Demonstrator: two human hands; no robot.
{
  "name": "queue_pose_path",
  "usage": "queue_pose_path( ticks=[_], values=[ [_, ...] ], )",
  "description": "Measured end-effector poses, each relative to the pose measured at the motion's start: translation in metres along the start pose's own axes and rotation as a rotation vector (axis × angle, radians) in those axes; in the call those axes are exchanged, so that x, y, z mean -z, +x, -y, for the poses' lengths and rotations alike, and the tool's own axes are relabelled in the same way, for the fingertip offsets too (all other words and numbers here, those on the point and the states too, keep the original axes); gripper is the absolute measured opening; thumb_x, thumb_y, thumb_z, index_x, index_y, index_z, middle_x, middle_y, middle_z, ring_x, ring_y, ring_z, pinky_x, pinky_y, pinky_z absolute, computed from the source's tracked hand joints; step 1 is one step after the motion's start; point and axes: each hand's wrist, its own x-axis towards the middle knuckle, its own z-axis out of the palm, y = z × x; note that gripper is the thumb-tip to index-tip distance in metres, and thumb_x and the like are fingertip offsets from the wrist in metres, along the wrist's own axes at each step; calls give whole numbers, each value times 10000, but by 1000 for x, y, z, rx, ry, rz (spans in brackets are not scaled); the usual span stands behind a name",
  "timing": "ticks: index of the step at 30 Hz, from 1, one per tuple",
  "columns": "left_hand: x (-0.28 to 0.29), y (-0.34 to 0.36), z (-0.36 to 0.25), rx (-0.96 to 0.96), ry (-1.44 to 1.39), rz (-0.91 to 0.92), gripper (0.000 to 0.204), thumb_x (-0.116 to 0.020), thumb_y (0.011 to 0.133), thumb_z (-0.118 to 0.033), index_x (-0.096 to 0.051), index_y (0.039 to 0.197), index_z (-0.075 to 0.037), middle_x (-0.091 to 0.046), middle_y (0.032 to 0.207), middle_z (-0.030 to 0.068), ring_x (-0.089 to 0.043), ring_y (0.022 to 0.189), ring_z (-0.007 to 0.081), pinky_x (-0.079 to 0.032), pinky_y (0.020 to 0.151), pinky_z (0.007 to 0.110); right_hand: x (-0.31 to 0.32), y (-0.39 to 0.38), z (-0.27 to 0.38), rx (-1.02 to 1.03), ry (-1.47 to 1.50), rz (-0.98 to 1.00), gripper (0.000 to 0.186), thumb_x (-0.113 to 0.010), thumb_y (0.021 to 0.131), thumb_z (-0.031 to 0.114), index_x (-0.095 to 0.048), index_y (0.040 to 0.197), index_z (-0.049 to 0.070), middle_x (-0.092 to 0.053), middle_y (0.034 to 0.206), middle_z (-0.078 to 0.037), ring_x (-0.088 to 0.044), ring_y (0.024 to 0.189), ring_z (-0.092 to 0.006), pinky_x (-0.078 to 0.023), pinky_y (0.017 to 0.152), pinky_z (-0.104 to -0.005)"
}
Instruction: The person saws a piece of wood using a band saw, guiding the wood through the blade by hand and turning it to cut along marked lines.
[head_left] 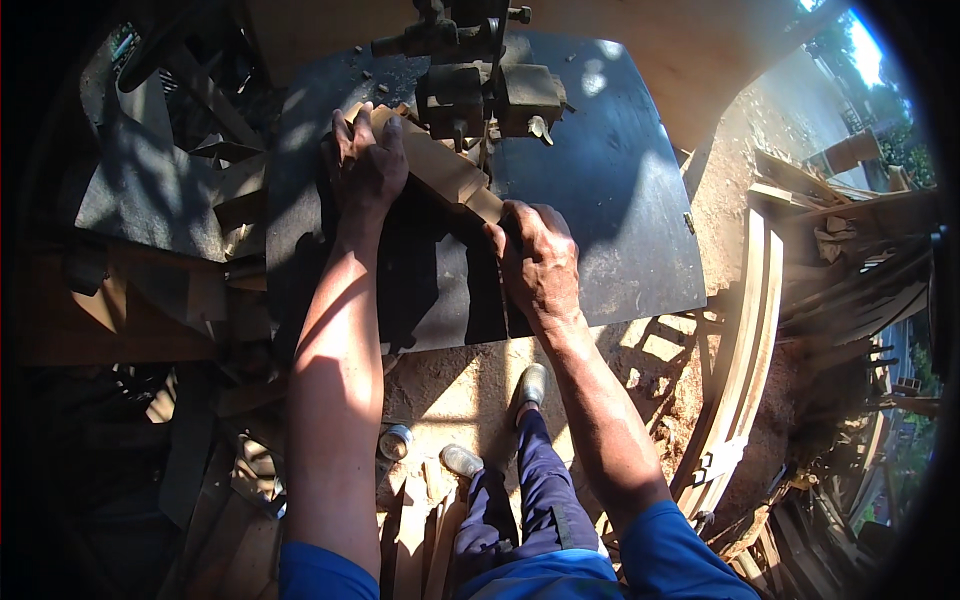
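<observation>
A wooden block [432,160] lies slantwise on the dark metal table [620,190] of a bandsaw, up against the blade. My left hand [366,165] grips its far left end, thumb and fingers on either side of the wood. At the near right end, my right hand [541,262] is closed around the block, fingers curled and thumb bent in. Just beyond the wood hangs the saw's blade guide [490,98], bolted and dusty. Where the blade meets the block is partly hidden by the guide.
Long curved wooden pieces [745,340] stand at the right, with stacked boards behind them. Scrap wood and sheets crowd the left. A small tin [396,441] sits on the sawdust-covered floor near my shoes [462,460]. Small chips lie on the table's far side.
</observation>
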Motion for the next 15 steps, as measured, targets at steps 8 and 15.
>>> queue_pose_path(
  ticks=[8,15],
  values=[
    [-1,6,23,-194,243,-47,512,-508,1038,-407,-575,1416,-68,-535,1508,154,-373,1465,421,-339,1179,480,-6,0,4,-8,13,-11,286,-771,869,120,-647,1105,17,-656,984,-163,-649,942,-360,-538,831,-447],
    [12,2,13,-85,56,-34,586,-494,1029,-469,-547,1453,-67,-409,1556,307,-367,1483,404,-263,1224,481,-8,1,6,-29,38,-15,278,-770,879,141,-659,1103,20,-657,983,-159,-650,941,-357,-541,821,-445]
  ],
)
